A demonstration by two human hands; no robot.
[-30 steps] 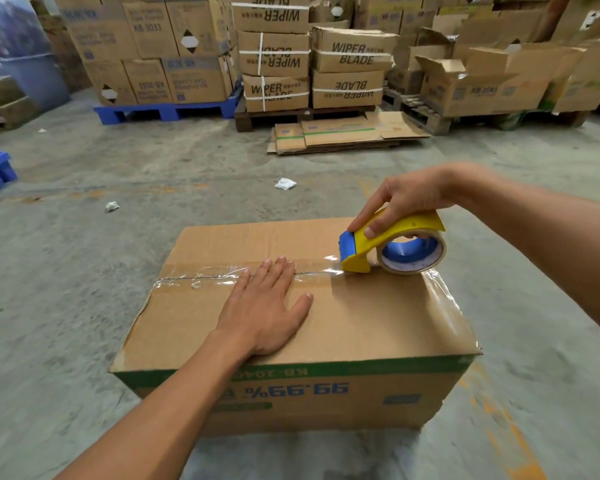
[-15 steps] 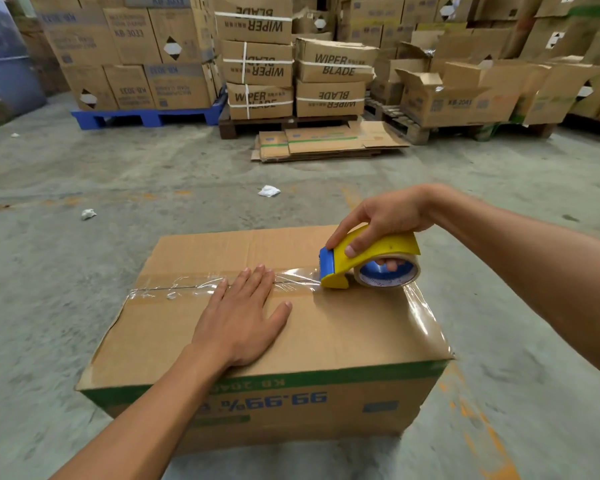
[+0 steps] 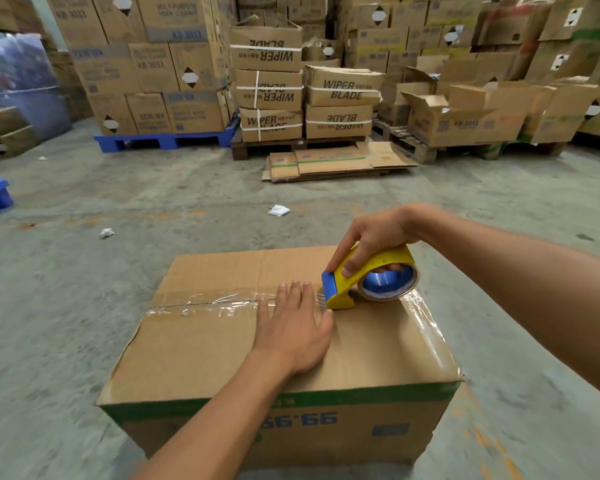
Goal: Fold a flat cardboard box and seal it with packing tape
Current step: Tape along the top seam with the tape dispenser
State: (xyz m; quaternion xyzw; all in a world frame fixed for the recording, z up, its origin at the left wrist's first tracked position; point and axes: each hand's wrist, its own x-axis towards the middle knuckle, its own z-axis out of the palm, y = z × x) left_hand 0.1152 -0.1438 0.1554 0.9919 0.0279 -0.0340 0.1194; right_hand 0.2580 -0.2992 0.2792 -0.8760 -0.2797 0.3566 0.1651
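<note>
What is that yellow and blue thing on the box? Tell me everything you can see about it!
It is a yellow plastic tape dispenser with a blue front end. It holds a roll of clear packing tape on a blue core. It sits on top of the brown cardboard box, at the seam between the flaps, near the box's right end. The right hand grips it from above, fingers curled over the yellow handle. Shiny clear tape lies along the seam to its left. The left hand lies flat just beside it.

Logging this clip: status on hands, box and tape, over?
Left hand flat on box top. Right hand grips tape dispenser on seam; clear tape along it. Nothing in the way.
</note>
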